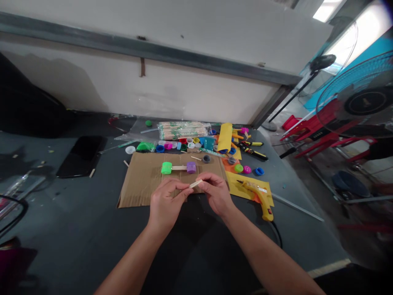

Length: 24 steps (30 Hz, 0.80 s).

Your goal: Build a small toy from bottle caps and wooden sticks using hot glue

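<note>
Both hands meet above the near edge of a flat cardboard piece (141, 184). My left hand (167, 198) pinches one end of a short pale wooden stick (195, 184). The other end is between the thumb and fingers of my right hand (216, 192); whether it is one stick or several pressed together I cannot make out. Just beyond, on the cardboard, lies a piece made of a green cap (166, 168) and a purple cap (190, 167) joined by wooden sticks (179, 168). A dark round cap (206, 158) rests to its right.
A yellow glue gun (256, 192) lies on yellow paper (236, 186) at right, its cord running toward me. Packaged wooden sticks (184, 130) and several coloured bottle caps line the back. Black-and-yellow pliers (253, 150) lie at back right, a black phone (80, 156) at left.
</note>
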{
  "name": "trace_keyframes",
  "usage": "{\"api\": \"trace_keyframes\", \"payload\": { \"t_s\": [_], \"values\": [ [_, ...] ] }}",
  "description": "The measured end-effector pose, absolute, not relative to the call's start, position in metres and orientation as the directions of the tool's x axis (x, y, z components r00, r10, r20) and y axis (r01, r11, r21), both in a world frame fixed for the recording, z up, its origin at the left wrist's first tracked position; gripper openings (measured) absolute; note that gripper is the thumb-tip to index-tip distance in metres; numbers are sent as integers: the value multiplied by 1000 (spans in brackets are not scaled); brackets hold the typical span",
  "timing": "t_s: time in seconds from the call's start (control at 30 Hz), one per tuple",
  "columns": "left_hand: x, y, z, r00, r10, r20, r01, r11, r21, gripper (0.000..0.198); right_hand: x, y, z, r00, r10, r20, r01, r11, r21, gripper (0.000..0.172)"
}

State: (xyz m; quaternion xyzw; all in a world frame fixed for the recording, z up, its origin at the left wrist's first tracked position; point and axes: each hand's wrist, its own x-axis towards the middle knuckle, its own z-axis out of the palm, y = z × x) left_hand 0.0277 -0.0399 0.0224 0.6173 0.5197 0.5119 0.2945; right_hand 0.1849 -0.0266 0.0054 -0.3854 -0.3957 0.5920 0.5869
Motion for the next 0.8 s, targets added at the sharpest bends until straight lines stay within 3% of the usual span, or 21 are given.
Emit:
{"api": "trace_keyframes", "payload": {
  "t_s": [0.67, 0.8],
  "values": [
    [26, -39, 23, -15, 902, 431, 457, -377, 806, 3, 187, -28, 2, -24, 998, 56, -334, 44, -941, 12],
    [26, -39, 22, 14, 892, 453, 446, -411, 795, 12, 186, -27, 3, 10, 1000, 26, -361, 28, -932, 13]
  ]
}}
